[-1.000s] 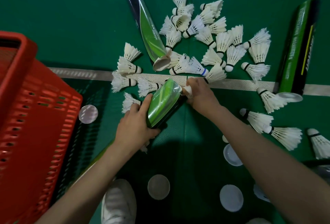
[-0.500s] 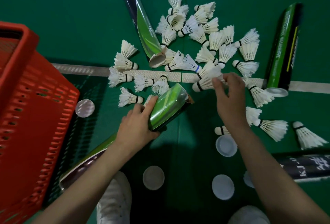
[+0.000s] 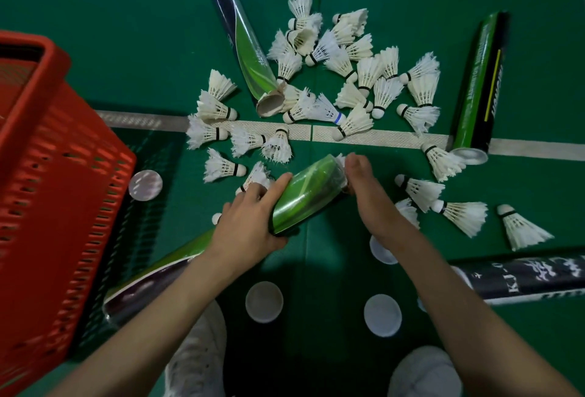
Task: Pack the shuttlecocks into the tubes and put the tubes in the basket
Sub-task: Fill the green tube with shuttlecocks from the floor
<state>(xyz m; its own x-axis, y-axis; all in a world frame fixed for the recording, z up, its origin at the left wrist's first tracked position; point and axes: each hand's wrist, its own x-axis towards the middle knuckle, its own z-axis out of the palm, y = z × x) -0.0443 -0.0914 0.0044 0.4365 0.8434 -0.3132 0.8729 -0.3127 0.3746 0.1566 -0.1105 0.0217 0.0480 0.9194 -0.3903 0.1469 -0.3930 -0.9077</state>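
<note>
Gripping the green tube (image 3: pixel 307 194) low on its body, the left hand (image 3: pixel 250 225) has its fingers wrapped tight. The right hand (image 3: pixel 368 197) sits at the open mouth, fingers bunched on a shuttlecock (image 3: pixel 340 161) — only feather tips showing. Beyond, loose shuttlecocks (image 3: pixel 367 74) litter the green floor (image 3: pixel 126 32) — the red basket (image 3: pixel 63 175) stands left.

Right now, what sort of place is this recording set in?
Most likely an indoor badminton court: green sport flooring crossed by a white boundary line, with loose shuttlecocks and tubes scattered on it.
</note>
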